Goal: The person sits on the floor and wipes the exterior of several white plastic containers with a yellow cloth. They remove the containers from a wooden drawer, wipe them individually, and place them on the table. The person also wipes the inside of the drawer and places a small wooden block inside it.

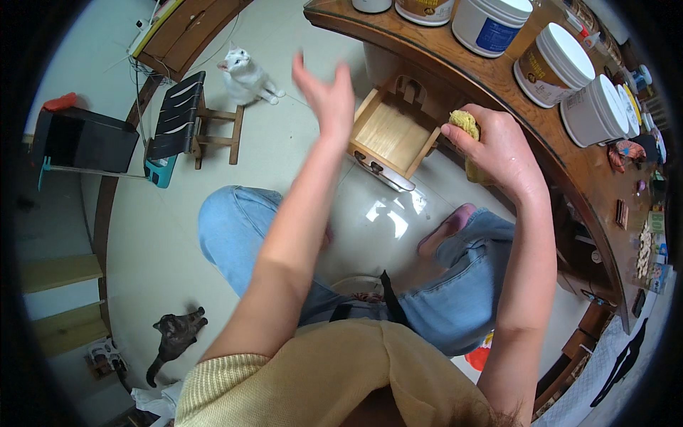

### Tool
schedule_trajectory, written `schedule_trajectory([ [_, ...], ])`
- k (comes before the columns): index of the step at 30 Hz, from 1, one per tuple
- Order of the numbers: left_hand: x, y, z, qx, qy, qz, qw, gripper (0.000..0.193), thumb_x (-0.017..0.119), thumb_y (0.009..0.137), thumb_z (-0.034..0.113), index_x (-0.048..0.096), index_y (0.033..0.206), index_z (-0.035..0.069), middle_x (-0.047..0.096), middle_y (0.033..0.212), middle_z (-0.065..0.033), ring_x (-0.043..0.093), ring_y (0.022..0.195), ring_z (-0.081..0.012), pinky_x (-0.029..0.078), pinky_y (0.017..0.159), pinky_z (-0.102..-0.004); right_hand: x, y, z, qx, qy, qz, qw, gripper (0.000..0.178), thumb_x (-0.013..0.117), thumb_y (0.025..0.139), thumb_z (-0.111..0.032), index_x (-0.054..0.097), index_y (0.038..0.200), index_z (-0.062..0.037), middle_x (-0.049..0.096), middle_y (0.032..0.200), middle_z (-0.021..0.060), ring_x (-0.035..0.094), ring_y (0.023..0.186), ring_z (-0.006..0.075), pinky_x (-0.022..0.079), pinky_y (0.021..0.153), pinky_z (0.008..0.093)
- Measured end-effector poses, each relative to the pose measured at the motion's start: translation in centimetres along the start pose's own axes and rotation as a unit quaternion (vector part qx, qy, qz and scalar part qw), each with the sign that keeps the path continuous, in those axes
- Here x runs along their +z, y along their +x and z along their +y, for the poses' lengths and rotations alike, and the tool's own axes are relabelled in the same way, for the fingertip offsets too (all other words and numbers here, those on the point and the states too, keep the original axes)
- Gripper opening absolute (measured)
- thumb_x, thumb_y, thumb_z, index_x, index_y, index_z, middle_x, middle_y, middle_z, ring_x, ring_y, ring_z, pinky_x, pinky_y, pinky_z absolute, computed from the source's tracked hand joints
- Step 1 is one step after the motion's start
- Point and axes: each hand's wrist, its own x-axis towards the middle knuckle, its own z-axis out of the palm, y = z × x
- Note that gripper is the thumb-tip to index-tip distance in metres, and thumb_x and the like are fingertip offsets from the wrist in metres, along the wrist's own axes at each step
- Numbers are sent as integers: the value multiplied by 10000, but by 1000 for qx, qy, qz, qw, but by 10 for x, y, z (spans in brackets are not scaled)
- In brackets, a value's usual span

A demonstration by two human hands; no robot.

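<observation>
A crumpled yellow cloth [464,124] is gripped in my right hand [501,149], its ends sticking out above the thumb and below the fingers. That hand is beside the desk's edge, just right of a wooden drawer [390,135]. The drawer has a pale wooden bottom and a white front with a dark handle; nothing lies inside it. Whether it still sits in the desk I cannot tell. My left hand [327,99] is raised to the left of the drawer, fingers spread and slightly blurred, holding nothing.
Several white lidded tubs [491,25] line the brown desk top [420,39]. A white cat [247,78] sits near a black-strapped folding stool [176,117]. A grey cat [178,336] is on the floor at lower left. A dark bin-like box [85,139] stands at far left.
</observation>
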Motion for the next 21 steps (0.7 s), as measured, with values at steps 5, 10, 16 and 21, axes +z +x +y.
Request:
schedule_trajectory([
  [5, -39, -110, -81, -539, -38, -84, 837, 863, 777, 715, 286, 326, 1372, -47, 358, 1407, -246, 385, 1295, -366, 364, 1022, -598, 4, 2, 3, 12, 11, -7, 1000, 386, 651, 878, -369, 660, 874, 17, 656, 744, 203, 660, 712, 332, 525, 688, 409],
  [10, -23, -127, -115, -622, -148, -206, 741, 674, 708, 726, 152, 322, 1271, 61, 454, 1252, -241, 538, 1093, -364, 489, 737, -606, 15, -3, 8, 52, 10, -44, 998, 410, 655, 881, -389, 664, 899, 20, 664, 737, 190, 670, 699, 290, 528, 695, 384],
  [16, -34, -141, -103, -630, -133, -81, 761, 514, 594, 728, 11, 392, 1201, 8, 524, 1078, -192, 609, 931, -376, 556, 677, -601, 24, 7, 16, 111, -35, -122, 986, 429, 661, 880, -402, 657, 902, 26, 667, 733, 178, 666, 688, 271, 522, 683, 383],
  [21, -58, -164, -115, -605, -165, -61, 776, 617, 592, 720, 2, 342, 1279, 71, 489, 1205, -180, 576, 1033, -361, 545, 760, -591, 45, 19, 11, 118, -41, -150, 981, 430, 660, 888, -399, 658, 922, 30, 658, 711, 151, 649, 665, 240, 521, 672, 368],
])
